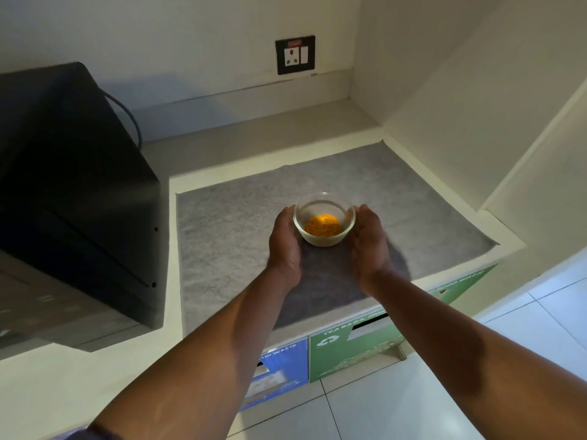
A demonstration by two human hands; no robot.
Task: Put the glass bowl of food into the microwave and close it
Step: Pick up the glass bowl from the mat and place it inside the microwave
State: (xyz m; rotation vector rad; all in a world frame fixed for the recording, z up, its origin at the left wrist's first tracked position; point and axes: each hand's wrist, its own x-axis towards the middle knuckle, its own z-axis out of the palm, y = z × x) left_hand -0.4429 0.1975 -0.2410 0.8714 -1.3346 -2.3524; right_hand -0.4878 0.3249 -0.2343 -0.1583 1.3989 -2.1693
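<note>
A small clear glass bowl (324, 217) with orange-yellow food in its bottom sits over the grey mat (228, 236) on the counter. My left hand (284, 242) cups the bowl's left side and my right hand (370, 241) cups its right side, fingers curled around the glass. I cannot tell whether the bowl rests on the mat or is just off it. The black microwave (73, 198) stands at the left of the counter; I see its top and right side, and its door is out of sight.
A wall socket (295, 54) is on the back wall, with a cable (127, 112) behind the microwave. A white side wall (476, 128) bounds the counter on the right. Blue and green waste bins (349, 344) stand below the counter's front edge over a tiled floor.
</note>
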